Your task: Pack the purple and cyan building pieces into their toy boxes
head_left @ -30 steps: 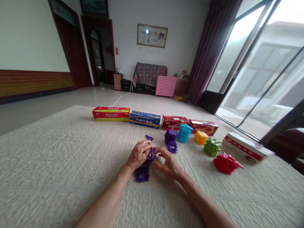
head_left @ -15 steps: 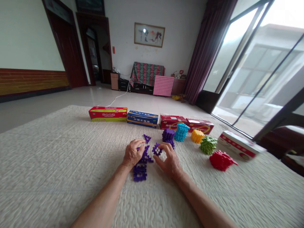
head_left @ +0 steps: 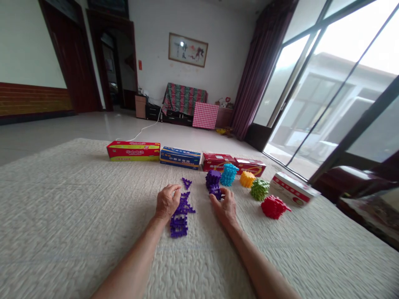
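My right hand (head_left: pixel 227 208) pinches a purple plastic interlocking tile (head_left: pixel 215 192) between thumb and fingers. The tile is at the front of a stack of purple tiles (head_left: pixel 213 178); whether it touches them I cannot tell. My left hand (head_left: pixel 167 202) is closed, its fingers curled together beside a group of loose purple toothed pieces (head_left: pixel 178 226). Whatever its fingertips hold, if anything, is hidden. A purple triangular piece (head_left: pixel 186 183) lies apart, just beyond the left hand.
Stacks of blue (head_left: pixel 229 174), yellow (head_left: pixel 247 179), green (head_left: pixel 259 189) and red pieces (head_left: pixel 274 207) run to the right. Behind stand a red-and-yellow box (head_left: pixel 134 151), a blue box (head_left: pixel 180 158) and red boxes (head_left: pixel 218 161). A white-and-red box (head_left: pixel 294 189) is at the right on the quilted cover (head_left: pixel 93 216).
My right hand has carried the purple tile away from the loose pieces, rightward to the purple stack. My left hand stays by the loose pieces. The camera view has turned slightly right.
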Motion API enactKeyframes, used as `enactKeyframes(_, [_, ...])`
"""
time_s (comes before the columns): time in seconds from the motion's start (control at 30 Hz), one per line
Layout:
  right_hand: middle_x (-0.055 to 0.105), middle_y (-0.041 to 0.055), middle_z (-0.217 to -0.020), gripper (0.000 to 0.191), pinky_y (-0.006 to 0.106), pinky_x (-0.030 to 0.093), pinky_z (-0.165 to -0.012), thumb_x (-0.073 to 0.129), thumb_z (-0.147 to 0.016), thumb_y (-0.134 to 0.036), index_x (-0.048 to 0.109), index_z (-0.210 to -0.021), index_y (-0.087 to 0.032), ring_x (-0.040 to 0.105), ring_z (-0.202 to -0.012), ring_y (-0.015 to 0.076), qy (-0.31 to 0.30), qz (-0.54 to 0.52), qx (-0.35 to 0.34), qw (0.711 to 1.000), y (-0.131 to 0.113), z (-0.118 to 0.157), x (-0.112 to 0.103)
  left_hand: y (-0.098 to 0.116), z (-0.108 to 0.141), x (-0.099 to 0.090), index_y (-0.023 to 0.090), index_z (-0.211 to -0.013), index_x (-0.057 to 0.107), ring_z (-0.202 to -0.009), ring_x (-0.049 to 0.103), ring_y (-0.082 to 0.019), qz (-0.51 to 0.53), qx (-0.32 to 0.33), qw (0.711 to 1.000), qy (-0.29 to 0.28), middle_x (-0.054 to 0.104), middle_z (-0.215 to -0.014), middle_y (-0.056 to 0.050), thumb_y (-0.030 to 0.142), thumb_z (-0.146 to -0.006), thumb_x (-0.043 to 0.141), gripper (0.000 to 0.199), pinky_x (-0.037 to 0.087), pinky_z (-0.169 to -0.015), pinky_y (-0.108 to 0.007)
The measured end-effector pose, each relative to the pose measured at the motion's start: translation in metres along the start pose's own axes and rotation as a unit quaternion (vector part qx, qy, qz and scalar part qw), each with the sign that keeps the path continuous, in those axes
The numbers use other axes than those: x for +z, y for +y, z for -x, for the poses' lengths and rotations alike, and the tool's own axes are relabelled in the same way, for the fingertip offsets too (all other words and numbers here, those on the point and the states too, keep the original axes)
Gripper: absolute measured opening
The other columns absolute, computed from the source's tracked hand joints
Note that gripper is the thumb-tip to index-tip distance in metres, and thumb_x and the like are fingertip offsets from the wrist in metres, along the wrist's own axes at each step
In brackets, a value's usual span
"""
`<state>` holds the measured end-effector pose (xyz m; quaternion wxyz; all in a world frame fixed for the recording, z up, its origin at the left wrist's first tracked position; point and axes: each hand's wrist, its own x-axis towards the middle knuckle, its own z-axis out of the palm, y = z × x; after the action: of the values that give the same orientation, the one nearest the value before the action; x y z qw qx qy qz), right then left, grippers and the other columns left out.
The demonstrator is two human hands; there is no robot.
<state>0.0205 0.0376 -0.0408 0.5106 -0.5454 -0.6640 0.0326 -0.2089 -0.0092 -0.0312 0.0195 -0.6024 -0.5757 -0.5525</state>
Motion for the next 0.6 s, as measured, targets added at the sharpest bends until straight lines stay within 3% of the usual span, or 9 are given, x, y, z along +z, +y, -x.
enactKeyframes(0.13, [0.057,0.0061,-0.091,0.035,0.037,0.046,-0.075,0.064,-0.071,-0.044,0.059,-0.096,-0.02,0.057,-0.08,0.0219,-0.011,0.004,0.018,1.0,0.003,0.0,0.004,-0.002,-0.001,0.0,0.02,-0.084,0.07,-0.082,0.069,-0.018,-0.004,-0.019,1.0,0.008,0.074,-0.086,-0.005,0.02,-0.08,0.049,0.021,0.055,-0.074,-0.027])
enactKeyframes(0.37, [0.054,0.0102,-0.097,0.041,0.044,0.046,-0.083,0.066,-0.071,-0.044,0.056,-0.101,-0.019,0.053,-0.095,0.0275,-0.01,0.01,0.016,1.0,0.0,-0.003,0.002,-0.004,-0.001,0.001,0.021,-0.082,0.071,-0.08,0.07,-0.018,-0.003,-0.037,0.999,0.016,0.075,-0.086,-0.004,0.021,-0.08,0.05,0.021,0.055,-0.075,-0.027])
enactKeyframes(0.5, [0.054,0.0097,-0.102,0.028,0.042,0.046,-0.085,0.057,-0.08,-0.033,0.053,-0.105,-0.02,0.054,-0.096,0.0242,-0.017,-0.019,-0.064,0.998,-0.014,0.0,-0.006,-0.01,-0.003,0.0,0.02,-0.085,0.071,-0.083,0.07,-0.018,-0.006,-0.066,0.997,0.028,0.075,-0.089,-0.004,0.023,-0.081,0.049,0.022,0.055,-0.077,-0.027])
enactKeyframes(0.6, [0.057,0.0077,-0.1,0.022,0.037,0.048,-0.083,0.05,-0.084,-0.022,0.053,-0.105,-0.021,0.056,-0.093,0.0205,-0.093,-0.058,-0.147,0.983,-0.026,0.007,-0.01,-0.016,-0.003,-0.002,0.02,-0.089,0.072,-0.087,0.069,-0.018,-0.03,-0.099,0.995,0.01,0.075,-0.092,-0.005,0.022,-0.082,0.048,0.025,0.053,-0.082,-0.027])
